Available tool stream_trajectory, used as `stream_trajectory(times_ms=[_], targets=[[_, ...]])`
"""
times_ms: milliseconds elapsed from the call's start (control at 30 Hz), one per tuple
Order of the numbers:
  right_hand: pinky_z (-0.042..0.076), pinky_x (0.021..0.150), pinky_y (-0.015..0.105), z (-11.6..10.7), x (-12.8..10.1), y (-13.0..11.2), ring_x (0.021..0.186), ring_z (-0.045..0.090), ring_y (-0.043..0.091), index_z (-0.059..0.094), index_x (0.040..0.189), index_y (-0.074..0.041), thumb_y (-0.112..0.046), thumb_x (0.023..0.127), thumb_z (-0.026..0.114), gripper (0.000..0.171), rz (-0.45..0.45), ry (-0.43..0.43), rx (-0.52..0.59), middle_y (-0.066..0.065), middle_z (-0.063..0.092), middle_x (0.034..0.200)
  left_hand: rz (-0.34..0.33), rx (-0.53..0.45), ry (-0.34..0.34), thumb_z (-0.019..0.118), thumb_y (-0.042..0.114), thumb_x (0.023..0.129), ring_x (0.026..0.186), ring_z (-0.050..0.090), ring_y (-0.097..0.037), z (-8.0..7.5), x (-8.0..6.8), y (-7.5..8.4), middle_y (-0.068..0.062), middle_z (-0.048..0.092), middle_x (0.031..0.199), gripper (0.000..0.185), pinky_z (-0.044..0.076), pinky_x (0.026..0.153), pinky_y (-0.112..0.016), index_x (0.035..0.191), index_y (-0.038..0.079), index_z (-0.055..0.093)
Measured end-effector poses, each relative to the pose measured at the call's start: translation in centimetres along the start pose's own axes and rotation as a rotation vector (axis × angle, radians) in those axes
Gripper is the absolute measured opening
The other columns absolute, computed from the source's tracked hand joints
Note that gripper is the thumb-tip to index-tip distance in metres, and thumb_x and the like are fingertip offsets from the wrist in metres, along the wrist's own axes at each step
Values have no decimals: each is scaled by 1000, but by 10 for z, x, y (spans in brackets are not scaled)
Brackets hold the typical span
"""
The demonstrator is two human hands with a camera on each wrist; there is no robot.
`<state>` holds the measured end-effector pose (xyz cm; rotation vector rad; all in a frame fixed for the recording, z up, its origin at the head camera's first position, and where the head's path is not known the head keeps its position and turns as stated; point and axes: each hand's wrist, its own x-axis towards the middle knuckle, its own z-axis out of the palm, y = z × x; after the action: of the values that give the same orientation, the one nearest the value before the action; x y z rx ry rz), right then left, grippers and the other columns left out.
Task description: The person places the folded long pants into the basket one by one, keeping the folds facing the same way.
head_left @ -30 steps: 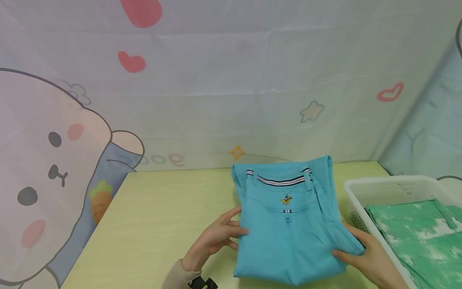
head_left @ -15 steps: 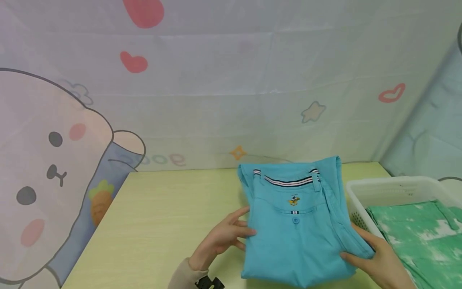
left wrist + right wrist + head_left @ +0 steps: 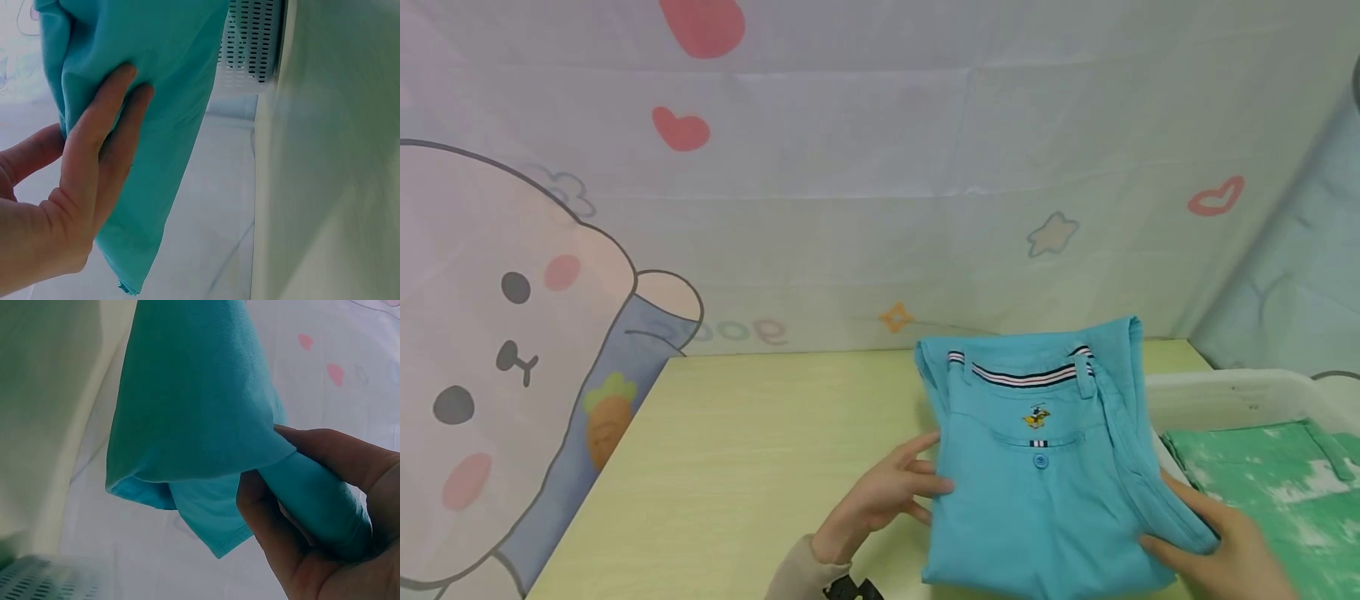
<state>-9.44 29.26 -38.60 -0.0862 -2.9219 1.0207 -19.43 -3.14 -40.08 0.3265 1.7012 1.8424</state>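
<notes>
- A curtain printed with a cartoon rabbit is seen at the 9 o'clock side, beside the pale tabletop.
- The left hand is held against the 9 o'clock edge of the folded turquoise trousers; its grip is pinching that edge, with fingers laid on one face of the cloth and the thumb behind it.
- The trousers are held by both hands over the tabletop's 3 o'clock part, waistband at 12 o'clock; whether they are touching the tabletop cannot be told.
- The right hand is closed on the trousers' 4 o'clock corner; a rolled fold of cloth is wrapped by its grip, as shown in the right wrist view.
- A white basket is placed just beside the trousers at 3 o'clock, with a green and white garment lying inside it.
</notes>
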Motion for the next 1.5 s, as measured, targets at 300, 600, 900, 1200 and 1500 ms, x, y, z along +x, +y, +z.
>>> stream_trajectory(times_ms=[300,600,900,1200,1500], targets=[[48,77,49,-12,-2,3,102,47,53,31,135,4,-31,73,71,82,14,14,-68,37,38,128,1,-13,-8,59,4,82,89,62,-21,11,6,-1,-24,53,120,70,53,54,-29,142,10,22],[47,73,51,-22,-1,7,90,54,49,32,134,6,-34,71,72,84,17,33,-154,38,43,122,15,-9,-45,57,4,84,99,59,-27,18,10,-1,-25,48,126,68,54,58,-32,142,10,21],[49,70,47,-28,-2,20,84,58,39,36,132,8,-26,71,73,79,-21,75,-155,38,45,118,57,-6,-146,58,2,83,102,58,-30,24,16,-4,-25,48,127,69,54,66,-39,141,12,23],[50,58,27,-31,-5,30,65,48,-13,47,125,4,-19,62,79,74,-73,238,-185,25,59,112,80,-1,-176,58,-1,83,101,58,-31,32,20,-2,-25,48,127,70,54,66,-36,141,13,24],[46,59,14,-38,-9,35,69,55,-8,47,124,8,-12,58,81,77,-106,291,-201,23,55,119,79,-4,-201,57,-1,84,108,54,-29,39,22,-1,-24,45,130,70,54,68,-38,142,11,20]])
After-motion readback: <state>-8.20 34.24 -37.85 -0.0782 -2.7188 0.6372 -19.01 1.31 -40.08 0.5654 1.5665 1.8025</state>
